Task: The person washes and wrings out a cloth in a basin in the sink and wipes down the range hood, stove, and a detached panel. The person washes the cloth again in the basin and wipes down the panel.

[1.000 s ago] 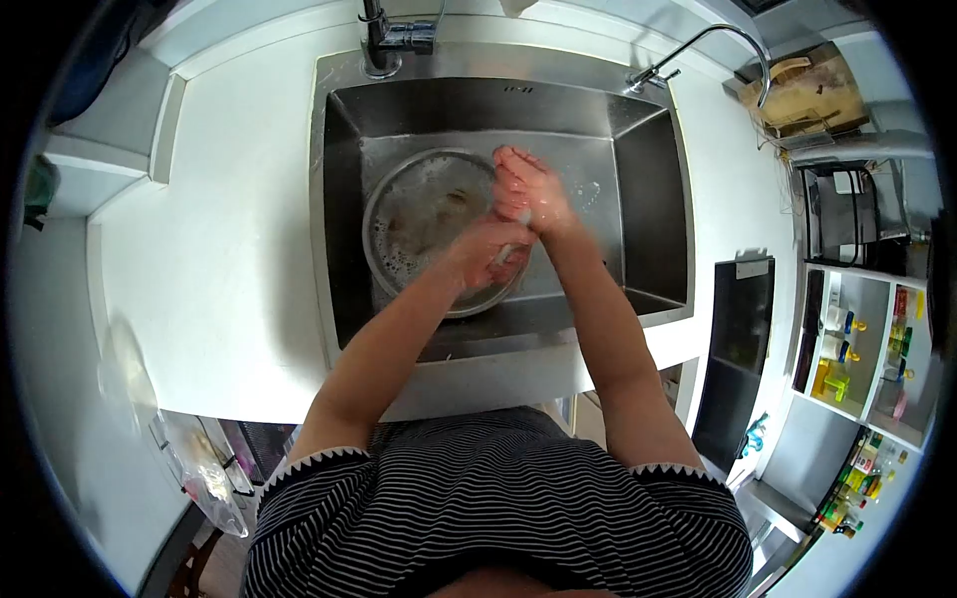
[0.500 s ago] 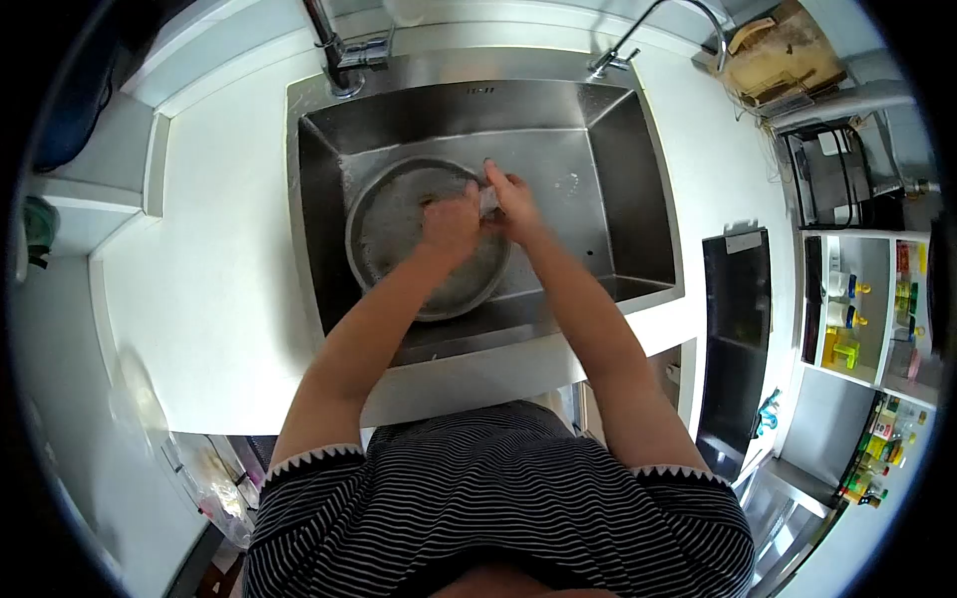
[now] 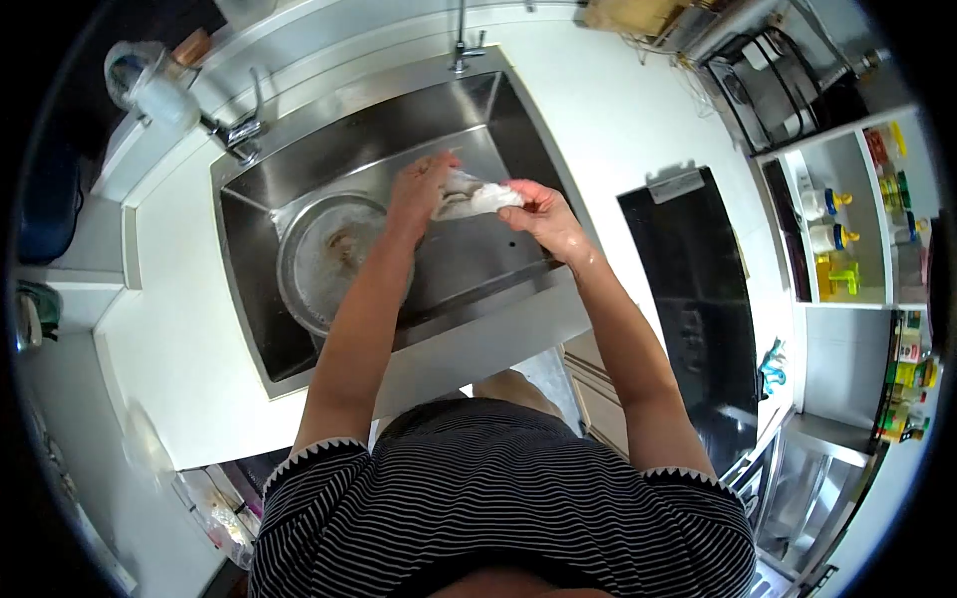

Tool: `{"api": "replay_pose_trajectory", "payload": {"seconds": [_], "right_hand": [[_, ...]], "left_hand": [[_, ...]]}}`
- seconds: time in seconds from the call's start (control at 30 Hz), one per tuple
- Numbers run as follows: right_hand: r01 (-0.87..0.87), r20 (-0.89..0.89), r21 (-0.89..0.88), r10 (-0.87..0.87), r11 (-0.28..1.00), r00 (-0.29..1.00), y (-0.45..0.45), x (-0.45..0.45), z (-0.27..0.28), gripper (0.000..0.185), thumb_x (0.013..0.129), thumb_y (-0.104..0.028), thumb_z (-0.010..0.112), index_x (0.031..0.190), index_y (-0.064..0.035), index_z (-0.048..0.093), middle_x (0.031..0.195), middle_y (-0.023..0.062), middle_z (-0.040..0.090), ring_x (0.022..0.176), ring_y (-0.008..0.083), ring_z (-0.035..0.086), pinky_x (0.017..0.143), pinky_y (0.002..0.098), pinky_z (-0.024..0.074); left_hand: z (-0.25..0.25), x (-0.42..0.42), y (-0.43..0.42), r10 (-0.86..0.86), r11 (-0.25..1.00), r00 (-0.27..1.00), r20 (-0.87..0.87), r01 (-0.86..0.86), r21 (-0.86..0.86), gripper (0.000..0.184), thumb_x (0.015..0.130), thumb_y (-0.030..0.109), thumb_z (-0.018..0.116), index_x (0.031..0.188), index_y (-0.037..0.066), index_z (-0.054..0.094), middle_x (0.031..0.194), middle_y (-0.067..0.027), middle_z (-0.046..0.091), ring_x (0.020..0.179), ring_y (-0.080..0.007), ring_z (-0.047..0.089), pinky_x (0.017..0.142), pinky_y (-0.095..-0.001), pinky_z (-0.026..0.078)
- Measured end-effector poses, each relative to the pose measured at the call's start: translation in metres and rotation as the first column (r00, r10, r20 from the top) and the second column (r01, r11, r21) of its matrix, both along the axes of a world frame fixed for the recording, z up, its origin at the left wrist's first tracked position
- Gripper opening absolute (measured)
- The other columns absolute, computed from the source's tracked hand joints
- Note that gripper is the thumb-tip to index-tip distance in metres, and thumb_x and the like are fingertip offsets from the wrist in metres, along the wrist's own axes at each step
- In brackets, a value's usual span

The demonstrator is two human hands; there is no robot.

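Note:
Between my two hands, over the right part of the steel sink (image 3: 474, 254), stretches a white and partly see-through item (image 3: 488, 198), perhaps wet cloth or film. The fingers of my right hand (image 3: 546, 214) pinch its white, bunched end. My left hand (image 3: 419, 194) is closed at its other end, palm hidden. Left of my hands, a round metal basin (image 3: 299, 269) sits in the sink with cloudy water and something brownish in it. My left forearm covers the basin's right side.
A faucet (image 3: 237, 135) stands behind the sink's left, a thinner tap (image 3: 463, 55) behind its right. On the right are a black cooktop (image 3: 688, 299), a wire rack (image 3: 773, 85) and white shelves (image 3: 847, 219) with bottles. Cabinet fronts show below the counter.
The view has turned and shifted to the right. My hands, together over the basin's right side before, are now beside it and farther apart, with the white item stretched between them.

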State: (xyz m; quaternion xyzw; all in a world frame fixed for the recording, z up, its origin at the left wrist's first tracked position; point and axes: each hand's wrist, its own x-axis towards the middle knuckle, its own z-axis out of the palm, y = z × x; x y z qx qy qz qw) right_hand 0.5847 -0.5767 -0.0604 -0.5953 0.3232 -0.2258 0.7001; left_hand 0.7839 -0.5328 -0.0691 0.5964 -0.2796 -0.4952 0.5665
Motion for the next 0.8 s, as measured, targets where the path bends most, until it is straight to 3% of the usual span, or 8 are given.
{"api": "replay_pose_trajectory", "payload": {"seconds": [0.07, 0.13, 0.23, 0.33, 0.4, 0.47, 0.6, 0.8], "right_hand": [[-0.005, -0.121, 0.19, 0.028, 0.982, 0.992, -0.007, -0.036, 0.019, 0.039, 0.08, -0.02, 0.066, 0.116, -0.0104, 0.054, 0.099, -0.0009, 0.061, 0.089, 0.0083, 0.056, 0.07, 0.0233, 0.0494], [0.124, 0.08, 0.292, -0.154, 0.948, 0.985, -0.009, -0.051, 0.035, 0.04, 0.082, -0.023, 0.064, 0.116, -0.0057, 0.053, 0.105, 0.0006, 0.059, 0.098, 0.0096, 0.053, 0.073, 0.0242, 0.0491], [0.038, -0.085, -0.017, -0.039, 0.999, 0.996, -0.019, -0.065, 0.032, 0.038, 0.08, -0.023, 0.067, 0.107, -0.0002, 0.054, 0.099, 0.0066, 0.059, 0.088, 0.0127, 0.055, 0.075, 0.0254, 0.0463], [0.116, -0.186, -0.205, -0.155, 0.972, 0.97, -0.026, -0.092, 0.048, 0.028, 0.077, -0.012, 0.069, 0.099, -0.0003, 0.057, 0.085, 0.0042, 0.06, 0.076, 0.0106, 0.056, 0.072, 0.0231, 0.0468], [0.158, -0.213, -0.24, -0.211, 0.958, 0.954, -0.034, -0.112, 0.062, 0.017, 0.077, -0.006, 0.069, 0.089, -0.0042, 0.056, 0.08, 0.0005, 0.06, 0.073, 0.0071, 0.055, 0.067, 0.02, 0.0455], [0.192, -0.091, -0.198, -0.214, 0.961, 0.973, -0.04, -0.131, 0.073, 0.018, 0.075, -0.004, 0.069, 0.086, -0.0058, 0.055, 0.079, 0.0002, 0.059, 0.072, 0.0072, 0.055, 0.066, 0.02, 0.0452], [0.264, 0.195, 0.078, -0.274, 0.961, 0.942, -0.038, -0.155, 0.095, 0.017, 0.073, 0.0, 0.066, 0.086, -0.0052, 0.056, 0.079, 0.0015, 0.057, 0.07, 0.0088, 0.052, 0.065, 0.0215, 0.0434], [0.227, -0.308, -0.412, -0.37, 0.882, 0.877, -0.05, -0.194, 0.08, 0.019, 0.069, -0.003, 0.058, 0.088, -0.0038, 0.058, 0.076, 0.0017, 0.055, 0.069, 0.0119, 0.052, 0.064, 0.0243, 0.0422]], "left_hand": [[0.011, -0.021, -0.009, -0.058, 0.998, 0.997, 0.05, 0.058, -0.013, 0.034, 0.087, 0.037, 0.055, 0.095, 0.006, 0.066, 0.082, -0.0009, 0.062, 0.078, -0.0096, 0.055, 0.069, -0.0242, 0.044], [0.027, -0.046, -0.014, -0.157, 0.983, 0.979, 0.129, 0.167, -0.073, 0.032, 0.088, 0.035, 0.055, 0.097, 0.006, 0.066, 0.083, -0.0003, 0.062, 0.079, -0.0083, 0.054, 0.07, -0.024, 0.044], [0.048, -0.091, -0.022, -0.291, 0.921, 0.929, 0.23, 0.337, -0.196, 0.028, 0.087, 0.03, 0.057, 0.098, 0.005, 0.065, 0.082, -0.0007, 0.061, 0.078, -0.0068, 0.053, 0.069, -0.0233, 0.044], [0.054, -0.112, -0.032, -0.311, 0.931, 0.929, -0.201, 0.256, -0.259, 0.026, 0.086, 0.027, 0.059, 0.098, 0.004, 0.065, 0.081, -0.001, 0.06, 0.076, -0.0072, 0.053, 0.067, -0.0227, 0.044], [0.058, -0.123, -0.034, -0.338, 0.915, 0.94, -0.043, 0.318, -0.248, 0.026, 0.085, 0.022, 0.06, 0.101, 0.002, 0.064, 0.081, -0.0007, 0.061, 0.076, -0.0077, 0.055, 0.067, -0.0223, 0.044], [0.061, -0.134, -0.034, -0.36, 0.91, 0.914, 0.19, 0.388, -0.143, 0.026, 0.084, 0.02, 0.06, 0.102, 0.001, 0.063, 0.081, -0.001, 0.062, 0.076, -0.0079, 0.056, 0.068, -0.0228, 0.045], [0.053, -0.147, -0.039, -0.481, 0.817, 0.849, 0.22, 0.525, -0.238, 0.025, 0.082, 0.018, 0.061, 0.101, 0.002, 0.063, 0.08, -0.0001, 0.062, 0.076, -0.007, 0.054, 0.068, -0.022, 0.043], [0.07, -0.166, -0.045, -0.529, 0.803, 0.84, 0.121, 0.542, -0.247, 0.022, 0.082, 0.013, 0.058, 0.1, 0.0, 0.06, 0.082, 0.0002, 0.06, 0.074, -0.0068, 0.053, 0.069, -0.0217, 0.042]]}}
